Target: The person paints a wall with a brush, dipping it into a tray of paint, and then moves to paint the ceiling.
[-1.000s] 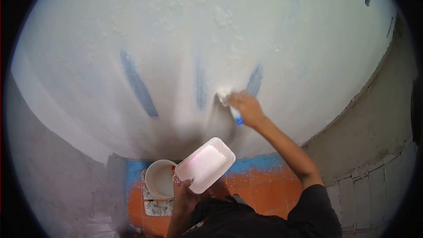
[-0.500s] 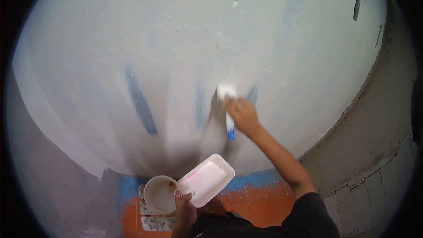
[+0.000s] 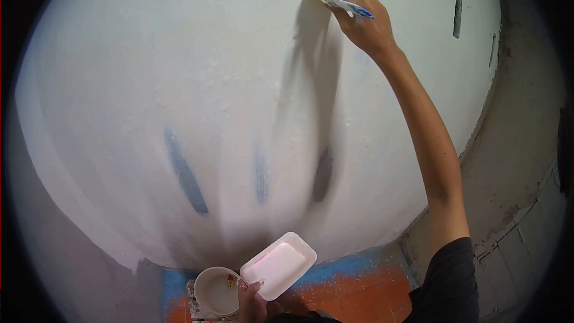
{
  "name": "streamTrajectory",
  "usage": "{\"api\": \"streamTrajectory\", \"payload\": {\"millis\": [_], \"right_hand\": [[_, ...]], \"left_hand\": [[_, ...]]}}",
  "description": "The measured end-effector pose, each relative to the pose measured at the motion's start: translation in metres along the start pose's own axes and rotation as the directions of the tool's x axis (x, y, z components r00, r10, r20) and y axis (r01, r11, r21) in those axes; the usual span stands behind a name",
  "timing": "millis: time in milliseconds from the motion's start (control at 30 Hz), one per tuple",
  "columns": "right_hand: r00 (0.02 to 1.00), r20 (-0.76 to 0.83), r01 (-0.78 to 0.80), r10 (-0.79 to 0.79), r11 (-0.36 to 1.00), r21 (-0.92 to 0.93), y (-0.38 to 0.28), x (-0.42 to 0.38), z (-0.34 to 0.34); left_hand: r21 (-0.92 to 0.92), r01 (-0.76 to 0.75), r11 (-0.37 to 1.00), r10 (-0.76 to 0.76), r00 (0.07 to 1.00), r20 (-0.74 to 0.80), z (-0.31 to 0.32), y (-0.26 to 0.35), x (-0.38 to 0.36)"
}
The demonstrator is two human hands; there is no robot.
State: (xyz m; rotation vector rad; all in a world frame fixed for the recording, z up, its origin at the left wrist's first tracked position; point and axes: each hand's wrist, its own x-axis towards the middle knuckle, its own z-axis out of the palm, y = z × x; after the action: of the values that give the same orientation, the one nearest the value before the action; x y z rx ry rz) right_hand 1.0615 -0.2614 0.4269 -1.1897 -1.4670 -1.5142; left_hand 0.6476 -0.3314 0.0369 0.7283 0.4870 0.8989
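High on the white-painted wall, my right hand is closed around a paintbrush with a white-smeared body and a blue handle end. The brush tip meets the wall surface at the upper middle. Low in the view, my left hand grips the near edge of a shallow white tray with white paint in it and a pink streak on its inner side. Blue-grey patches, such as the long streak at left, show on the lower wall.
A white bucket with a small red mark stands on a splattered support beside the tray. The floor is orange with a blue band along the wall. Dark slots cut into the wall at upper right. Bare grey wall borders the right.
My right hand has swept the brush upward from mid-wall to near the top. The view has tilted up a little. My left hand still holds the tray.
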Motion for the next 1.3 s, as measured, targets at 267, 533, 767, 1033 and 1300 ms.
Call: {"api": "streamTrajectory", "payload": {"millis": [267,533,767,1033,1300], "right_hand": [[0.914,0.32,0.233,-0.251,0.968,0.094,-0.123,-0.165,0.022],[0.972,0.2,0.102,-0.127,0.986,0.13,-0.032,-0.096,0.009],[1.0,0.02,0.023,-0.02,0.987,-0.162,0.012,-0.096,-0.009],[0.758,0.646,-0.04,-0.089,0.982,0.182,-0.078,-0.238,-0.029],[0.961,0.273,0.003,-0.051,0.985,0.174,0.072,-0.03,-0.035]], "left_hand": [[0.016,0.078,0.997,-0.077,0.996,-0.036,-0.028,-0.011,0.009],[0.006,0.059,0.998,-0.059,0.997,-0.04,-0.012,0.0,0.005],[0.001,0.084,0.996,-0.084,0.996,0.003,-0.031,-0.008,0.01],[-0.006,0.106,0.994,-0.105,0.994,0.028,-0.029,-0.004,0.013],[0.044,-0.036,0.998,0.039,0.997,-0.067,-0.083,-0.057,0.03]]}}
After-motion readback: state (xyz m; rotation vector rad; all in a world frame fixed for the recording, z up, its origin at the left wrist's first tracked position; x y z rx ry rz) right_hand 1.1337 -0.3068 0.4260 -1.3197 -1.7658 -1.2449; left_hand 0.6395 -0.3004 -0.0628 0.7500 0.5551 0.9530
